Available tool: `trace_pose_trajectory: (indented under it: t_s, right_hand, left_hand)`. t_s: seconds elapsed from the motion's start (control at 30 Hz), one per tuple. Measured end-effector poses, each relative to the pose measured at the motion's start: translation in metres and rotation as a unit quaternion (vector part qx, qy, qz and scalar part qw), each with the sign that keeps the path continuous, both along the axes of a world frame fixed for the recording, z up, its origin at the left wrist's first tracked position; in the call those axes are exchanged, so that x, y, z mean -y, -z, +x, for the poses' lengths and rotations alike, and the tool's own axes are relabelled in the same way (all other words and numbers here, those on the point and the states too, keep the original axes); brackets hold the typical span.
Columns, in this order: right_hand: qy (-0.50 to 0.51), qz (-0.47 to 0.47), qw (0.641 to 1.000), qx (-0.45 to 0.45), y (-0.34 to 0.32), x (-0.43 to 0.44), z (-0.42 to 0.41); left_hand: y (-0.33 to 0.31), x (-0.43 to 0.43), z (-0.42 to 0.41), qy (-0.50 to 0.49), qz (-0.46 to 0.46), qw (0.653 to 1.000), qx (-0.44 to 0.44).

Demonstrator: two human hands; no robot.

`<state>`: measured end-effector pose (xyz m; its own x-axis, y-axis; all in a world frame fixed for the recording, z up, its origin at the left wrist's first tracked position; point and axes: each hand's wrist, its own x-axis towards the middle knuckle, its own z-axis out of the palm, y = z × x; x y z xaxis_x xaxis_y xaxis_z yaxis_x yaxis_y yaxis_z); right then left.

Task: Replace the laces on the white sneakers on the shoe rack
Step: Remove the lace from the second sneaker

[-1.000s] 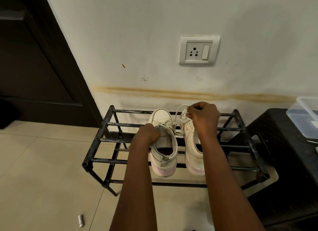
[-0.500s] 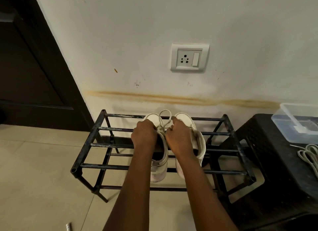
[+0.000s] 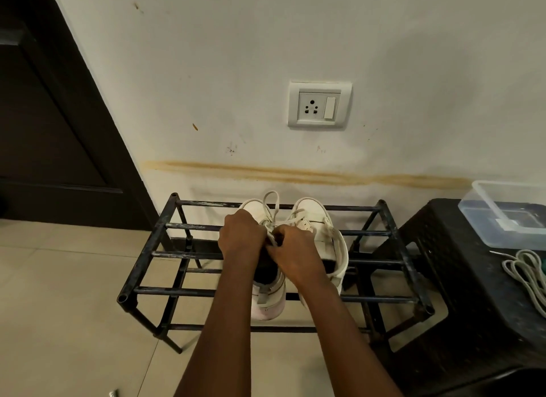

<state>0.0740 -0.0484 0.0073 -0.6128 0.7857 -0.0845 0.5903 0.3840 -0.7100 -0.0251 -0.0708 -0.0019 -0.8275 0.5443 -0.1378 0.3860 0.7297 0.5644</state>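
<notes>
Two white sneakers stand side by side on the black metal shoe rack (image 3: 153,243), toes toward the wall. On the left sneaker (image 3: 270,300) my left hand (image 3: 240,238) and my right hand (image 3: 295,250) meet over the tongue, both with fingers curled on its white lace (image 3: 273,203). A loop of that lace rises past the toe. The right sneaker (image 3: 320,225) sits beside it, partly behind my right hand. A bundle of loose white laces (image 3: 527,274) lies on the black stool at the right edge.
The black plastic stool (image 3: 461,278) stands right of the rack and carries a clear plastic box (image 3: 502,213). A dark door (image 3: 59,130) is at the left. The wall behind the rack has a socket (image 3: 319,104). A small object (image 3: 113,393) lies on the tiled floor.
My right hand came down from the right sneaker's toe to join my left hand over the left sneaker. A lace loop now stands above the toe.
</notes>
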Motion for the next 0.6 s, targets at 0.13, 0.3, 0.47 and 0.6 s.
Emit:
trace_pose_trajectory:
  t_s: [0.13, 0.3, 0.47, 0.6]
  right_hand:
    - [0.01, 0.086, 0.994, 0.065, 0.008, 0.006, 0.0]
    - [0.054, 0.1, 0.992, 0.046, 0.009, 0.01, 0.001]
    - [0.075, 0.097, 0.992, 0.027, 0.009, 0.013, 0.0]
    - [0.091, 0.089, 0.991, 0.03, 0.008, 0.012, -0.001]
  left_hand:
    - [-0.005, 0.0, 0.004, -0.014, 0.012, 0.999, 0.039]
    - [0.001, 0.004, -0.012, -0.098, 0.096, 0.976, 0.167]
    - [0.001, 0.019, -0.024, -0.201, 0.234, 0.855, 0.417]
    - [-0.007, 0.024, -0.027, -0.145, 0.253, 0.87, 0.397]
